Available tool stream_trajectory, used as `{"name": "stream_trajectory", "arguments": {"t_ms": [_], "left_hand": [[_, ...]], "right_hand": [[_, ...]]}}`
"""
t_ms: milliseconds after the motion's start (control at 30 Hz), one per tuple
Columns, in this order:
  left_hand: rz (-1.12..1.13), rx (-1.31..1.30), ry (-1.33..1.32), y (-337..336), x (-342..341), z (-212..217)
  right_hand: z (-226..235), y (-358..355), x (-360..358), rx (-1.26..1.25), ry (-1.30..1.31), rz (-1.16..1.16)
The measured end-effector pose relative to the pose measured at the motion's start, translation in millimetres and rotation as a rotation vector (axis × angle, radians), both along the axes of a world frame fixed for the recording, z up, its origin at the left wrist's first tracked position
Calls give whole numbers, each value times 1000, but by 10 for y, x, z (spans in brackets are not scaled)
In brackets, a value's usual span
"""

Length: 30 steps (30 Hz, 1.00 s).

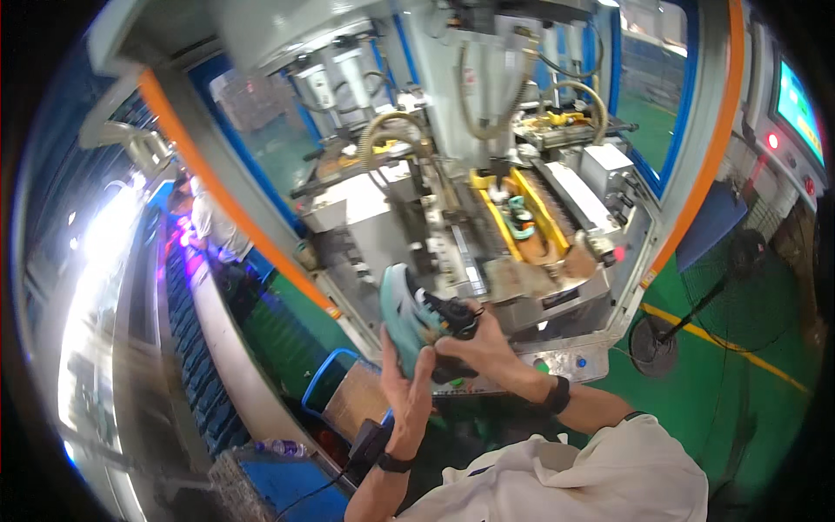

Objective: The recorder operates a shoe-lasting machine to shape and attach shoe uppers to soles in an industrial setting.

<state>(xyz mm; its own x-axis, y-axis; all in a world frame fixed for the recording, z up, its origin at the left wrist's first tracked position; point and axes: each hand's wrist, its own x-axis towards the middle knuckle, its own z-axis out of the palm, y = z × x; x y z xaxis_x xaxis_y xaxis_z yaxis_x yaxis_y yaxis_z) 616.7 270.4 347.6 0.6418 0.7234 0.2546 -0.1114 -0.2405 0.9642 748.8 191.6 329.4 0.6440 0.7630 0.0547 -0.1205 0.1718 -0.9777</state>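
Observation:
A sneaker (402,317) with a pale teal sole and a black upper is held up in front of the machine, sole side toward the left. My left hand (405,387) wraps the lower part of its sole side. My right hand (484,346) grips it by the dark upper and laces. Both hands are closed on the same shoe, and part of its lower end is hidden by my fingers. Inside the machine, a second teal and black shoe (519,219) sits in a yellow-edged fixture (532,252), beyond my right hand and touched by neither.
The machine's front ledge (570,364) carries push buttons. At left a conveyor (228,352) runs past a co-worker (216,224). A blue-framed stool (358,398) stands below my left hand, near a plastic bottle (283,448). To the right are a floor fan (744,252) and a lit screen (798,109).

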Motion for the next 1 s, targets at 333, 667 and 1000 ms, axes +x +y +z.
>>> {"name": "stream_trajectory", "arguments": {"t_ms": [333,667,1000], "left_hand": [[-204,-109,176,765,3131,-1322],[76,253,722,1267,4879,-2062],[-423,-964,182,1026,2623,-801]], "right_hand": [[-459,-1222,2040,76,-134,-721],[-319,-1819,2627,-161,-293,-996],[-50,367,4241,-927,-451,-343]]}}
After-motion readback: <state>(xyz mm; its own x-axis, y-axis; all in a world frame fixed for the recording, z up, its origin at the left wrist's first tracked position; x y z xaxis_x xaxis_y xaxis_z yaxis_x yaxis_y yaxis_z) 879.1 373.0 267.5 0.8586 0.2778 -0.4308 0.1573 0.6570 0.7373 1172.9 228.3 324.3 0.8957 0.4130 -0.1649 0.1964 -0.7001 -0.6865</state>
